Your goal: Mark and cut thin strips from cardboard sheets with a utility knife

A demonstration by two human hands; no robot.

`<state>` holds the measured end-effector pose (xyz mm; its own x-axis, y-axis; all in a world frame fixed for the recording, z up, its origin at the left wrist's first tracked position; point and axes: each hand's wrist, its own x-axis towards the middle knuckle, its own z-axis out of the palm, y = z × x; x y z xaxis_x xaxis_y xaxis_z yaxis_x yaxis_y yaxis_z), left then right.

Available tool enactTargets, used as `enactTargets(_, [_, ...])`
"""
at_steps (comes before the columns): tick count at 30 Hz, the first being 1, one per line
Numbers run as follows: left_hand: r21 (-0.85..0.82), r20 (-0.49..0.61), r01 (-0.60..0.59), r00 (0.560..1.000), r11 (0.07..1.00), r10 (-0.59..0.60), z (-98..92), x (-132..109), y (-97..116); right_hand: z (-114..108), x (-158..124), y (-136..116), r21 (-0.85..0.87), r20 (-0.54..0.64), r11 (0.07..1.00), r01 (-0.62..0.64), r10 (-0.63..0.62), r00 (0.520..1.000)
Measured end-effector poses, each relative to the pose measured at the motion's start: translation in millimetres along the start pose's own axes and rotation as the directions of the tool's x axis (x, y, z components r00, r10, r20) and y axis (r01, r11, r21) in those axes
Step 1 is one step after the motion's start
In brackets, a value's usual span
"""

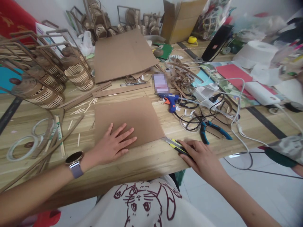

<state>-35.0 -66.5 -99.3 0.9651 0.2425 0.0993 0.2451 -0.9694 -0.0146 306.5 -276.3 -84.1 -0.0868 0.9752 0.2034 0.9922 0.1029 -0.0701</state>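
My left hand [117, 142] lies flat with fingers spread on a brown cardboard sheet [127, 115] near the table's front edge. A watch is on that wrist. In my right hand [200, 154] is a yellow and black utility knife [176, 145], gripped by its handle. Its blade points left, and the tip is at the sheet's lower right corner; whether it touches the cardboard I cannot tell. Just beyond the knife lie blue and black pliers [214, 130]. A blue glue gun [172, 101] rests past the sheet's right edge.
A larger cardboard sheet [123, 56] lies behind. Small slatted wooden buckets [79, 75] crowd the left and back. Thin strips [79, 140] and tape rolls [22, 148] lie at left. White cables [241, 91] tangle at right, near a power bank [261, 93]. Another person's arm shows far right.
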Motion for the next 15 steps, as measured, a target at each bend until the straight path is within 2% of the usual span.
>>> enactTargets(3, [-0.04,0.028,0.098,0.995,0.994,-0.097,-1.2,7,7,4,16,1,0.029,0.016,0.999,-0.029,0.029,0.999])
enactTargets(5, [-0.087,0.058,0.141,0.989,0.986,-0.136,-3.9,13,5,7,28,4,0.05,0.035,0.997,-0.051,0.05,0.998])
enactTargets(7, [-0.165,0.085,0.133,0.989,0.977,-0.12,-6.8,19,-7,8,36,8,0.067,0.051,0.996,-0.062,0.059,0.997])
enactTargets(10, [-0.296,0.078,0.021,0.997,0.955,0.002,-7.9,25,-37,8,41,12,0.079,0.062,0.995,-0.064,0.059,0.996])
enactTargets(12, [-0.276,0.048,-0.022,0.998,0.961,0.036,-5.7,26,-53,7,40,12,0.085,0.064,0.994,-0.066,0.061,0.996])
enactTargets(15, [-0.195,0.063,0.018,0.998,0.981,-0.006,-2.1,26,-61,5,35,7,0.1,0.058,0.993,-0.068,0.063,0.996])
